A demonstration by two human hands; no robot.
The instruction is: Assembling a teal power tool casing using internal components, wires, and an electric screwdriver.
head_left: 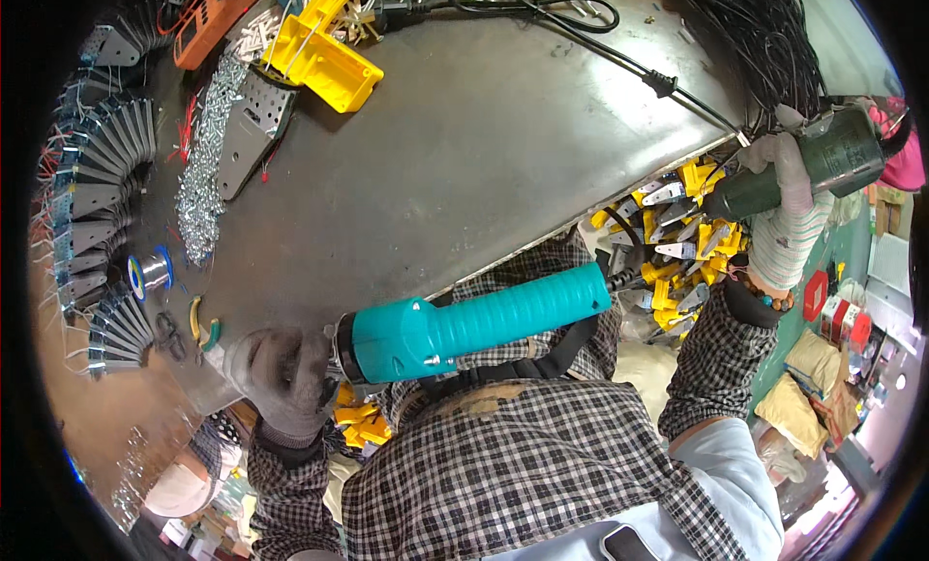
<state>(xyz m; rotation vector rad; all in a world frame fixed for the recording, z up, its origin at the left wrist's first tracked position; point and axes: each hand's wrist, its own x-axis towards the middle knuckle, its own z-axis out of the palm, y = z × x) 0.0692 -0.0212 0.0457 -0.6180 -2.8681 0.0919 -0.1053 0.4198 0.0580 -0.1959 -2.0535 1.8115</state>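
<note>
A teal power tool body (484, 319), shaped like an angle grinder, lies across my lap in front of the table edge. Its dark front end points left, and a black cord leaves its rear. My left hand (285, 372), in a grey glove, is closed at that front end; the fingertips are partly hidden. At the far right my right hand (782, 174), in a pale glove, wraps around a dark green power tool (832, 160). That tool hangs past the table's right edge, above a heap of yellow and grey parts (682, 247).
On the metal table (464, 145) are a yellow plastic bin (334, 73), a pile of small screws (205, 164), a solder spool (151, 273) and pliers (205, 327). A black cord (660, 82) crosses the top right toward bundled cables (764, 39). Another person sits lower left.
</note>
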